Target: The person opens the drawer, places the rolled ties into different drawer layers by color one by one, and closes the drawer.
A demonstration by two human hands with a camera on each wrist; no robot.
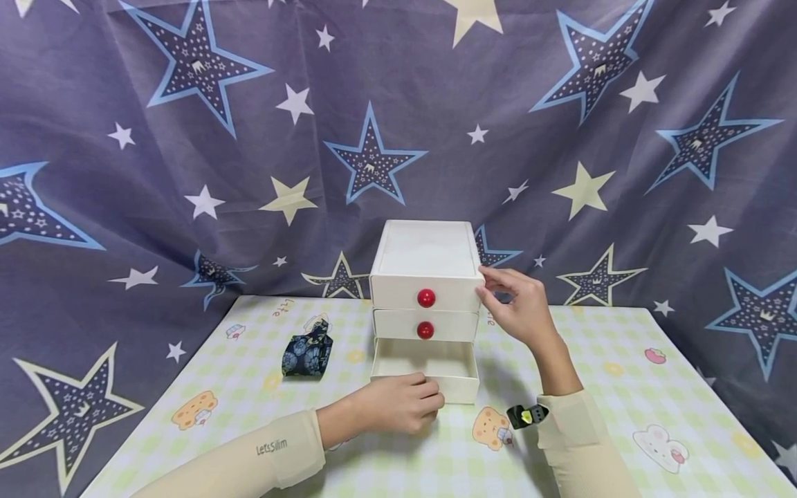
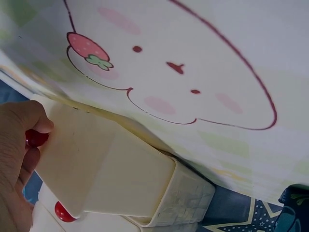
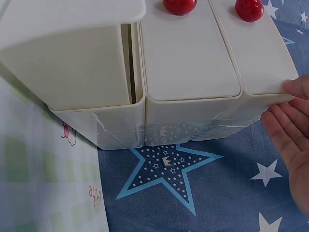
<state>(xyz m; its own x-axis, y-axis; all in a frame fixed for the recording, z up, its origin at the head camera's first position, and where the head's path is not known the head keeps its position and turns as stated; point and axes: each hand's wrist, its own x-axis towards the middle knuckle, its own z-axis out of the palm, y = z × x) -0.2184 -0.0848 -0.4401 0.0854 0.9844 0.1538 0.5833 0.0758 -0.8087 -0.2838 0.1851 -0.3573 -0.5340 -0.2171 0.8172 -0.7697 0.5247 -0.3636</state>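
A white cabinet [image 1: 426, 249] with three stacked drawers stands on the table. Its bottom drawer [image 1: 461, 389] is pulled out, and the visible part of its inside looks bare. My left hand [image 1: 398, 404] is at that drawer's front; in the left wrist view its thumb and fingers pinch the red knob [image 2: 36, 138]. The top drawer [image 1: 398, 293] and the middle drawer [image 1: 398, 324] are closed, each with a red round knob. My right hand [image 1: 515, 304] holds the cabinet's upper right front corner, thumb at the front edge and fingers along the side.
To the left of the cabinet lies a dark blue patterned cloth bundle [image 1: 306, 354]. A small black item with a yellow mark [image 1: 528, 416] is by the right sleeve; its kind is unclear. A checked cloth [image 1: 205, 463] covers the table, and a star-patterned curtain [image 1: 436, 90] hangs behind.
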